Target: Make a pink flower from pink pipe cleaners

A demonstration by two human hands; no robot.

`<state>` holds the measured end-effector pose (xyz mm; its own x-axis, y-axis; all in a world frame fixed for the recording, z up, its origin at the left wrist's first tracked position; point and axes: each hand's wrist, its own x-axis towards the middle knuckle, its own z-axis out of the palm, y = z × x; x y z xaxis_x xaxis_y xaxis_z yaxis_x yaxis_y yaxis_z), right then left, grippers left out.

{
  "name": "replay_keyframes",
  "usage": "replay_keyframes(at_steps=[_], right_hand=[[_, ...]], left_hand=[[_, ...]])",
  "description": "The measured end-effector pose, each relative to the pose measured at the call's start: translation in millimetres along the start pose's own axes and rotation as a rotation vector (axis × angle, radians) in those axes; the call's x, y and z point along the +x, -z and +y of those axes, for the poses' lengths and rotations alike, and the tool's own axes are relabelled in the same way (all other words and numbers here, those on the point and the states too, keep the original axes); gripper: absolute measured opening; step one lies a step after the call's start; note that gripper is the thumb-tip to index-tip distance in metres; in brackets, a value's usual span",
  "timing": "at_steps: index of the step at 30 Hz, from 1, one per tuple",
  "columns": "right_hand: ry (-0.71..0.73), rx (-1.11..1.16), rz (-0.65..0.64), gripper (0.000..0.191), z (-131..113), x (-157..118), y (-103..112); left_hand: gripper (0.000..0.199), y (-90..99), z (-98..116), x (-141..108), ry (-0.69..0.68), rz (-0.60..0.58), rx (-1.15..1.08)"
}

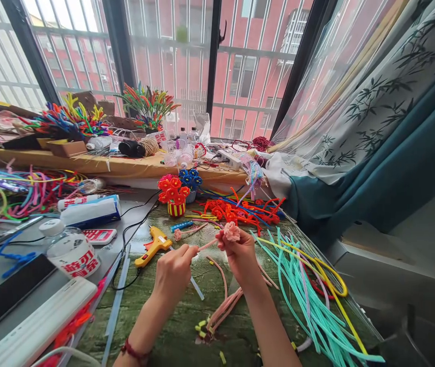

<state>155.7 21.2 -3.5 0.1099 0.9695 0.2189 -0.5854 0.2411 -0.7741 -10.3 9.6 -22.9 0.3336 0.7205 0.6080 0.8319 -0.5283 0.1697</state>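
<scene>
Between the fingers of my right hand (240, 252) is a pink pipe-cleaner flower (232, 232), its curled head showing above the fingertips. From it a pink stem (208, 245) runs leftward into my left hand (175, 265), whose fingers are closed around the stem's end. Just behind my hands, a second small pink flower (178, 234) lies on the green table. Loose pink pipe cleaners (225, 308) lie below my hands, beside several small yellow pieces (202, 326). A yellow hot glue gun (155, 246) rests left of my left hand.
Turquoise pipe cleaners (297, 285) spread at right, with a red pile (225, 211) behind. A pot of red flowers (173, 196) stands beside blue ones (190, 179). At left are a plastic bottle (70, 250), a long white box (42, 323) and a black cable (124, 239). A crowded ledge (126, 163) runs below the window.
</scene>
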Motion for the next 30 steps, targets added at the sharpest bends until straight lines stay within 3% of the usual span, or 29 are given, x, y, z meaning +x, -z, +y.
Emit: replay_keyframes(at_steps=[8, 14, 21, 30], right_hand=[[0.007, -0.008, 0.028, 0.020, -9, 0, 5], [0.226, -0.276, 0.065, 0.013, -7, 3, 20], [0.249, -0.405, 0.110, 0.013, 10, 3, 31], [0.197, -0.395, 0.066, 0.018, 15, 0, 26]], left_hand=[[0.025, 0.3, 4, 4, 0.010, -0.187, -0.136], [0.026, -4.6, 2, 4, 0.140, -0.264, -0.054], [0.017, -11.0, 5, 2, 0.139, -0.375, -0.025], [0.013, -16.6, 6, 1, 0.145, -0.314, -0.220]])
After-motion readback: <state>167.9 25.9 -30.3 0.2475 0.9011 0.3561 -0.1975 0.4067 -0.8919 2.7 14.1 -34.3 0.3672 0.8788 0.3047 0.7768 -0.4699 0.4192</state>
